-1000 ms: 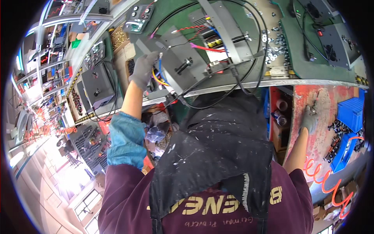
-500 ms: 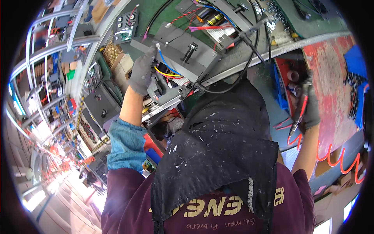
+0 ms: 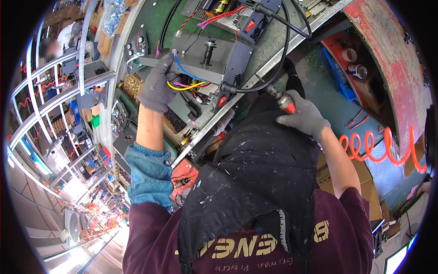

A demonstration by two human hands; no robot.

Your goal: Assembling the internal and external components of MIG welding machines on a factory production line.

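My left hand [image 3: 157, 89], in a grey work glove, grips the left end of a dark grey metal housing [image 3: 194, 61] on the bench. Blue and yellow wires [image 3: 187, 75] come out of the housing beside my fingers. A black threaded post with a spring-like coil [image 3: 209, 51] stands up from its panel. My gloved right hand [image 3: 305, 114] is closed around an air screwdriver [image 3: 284, 101] with a red band, held in front of the bench edge. Its tip points toward the housing but stays apart from it. An orange coiled hose [image 3: 385, 146] trails off to the right behind that hand.
A second housing with wires [image 3: 228, 16] stands farther back, and a thick black cable [image 3: 286, 50] loops over the bench edge [image 3: 269, 64]. A bin of small brass parts [image 3: 132, 86] sits at left. A worn red board [image 3: 381, 41] and a red shelf [image 3: 335, 48] are at right.
My right hand has swung from the far right toward the bench with the air screwdriver, drawing the hose along. My left hand keeps hold of the housing; the view has shifted.
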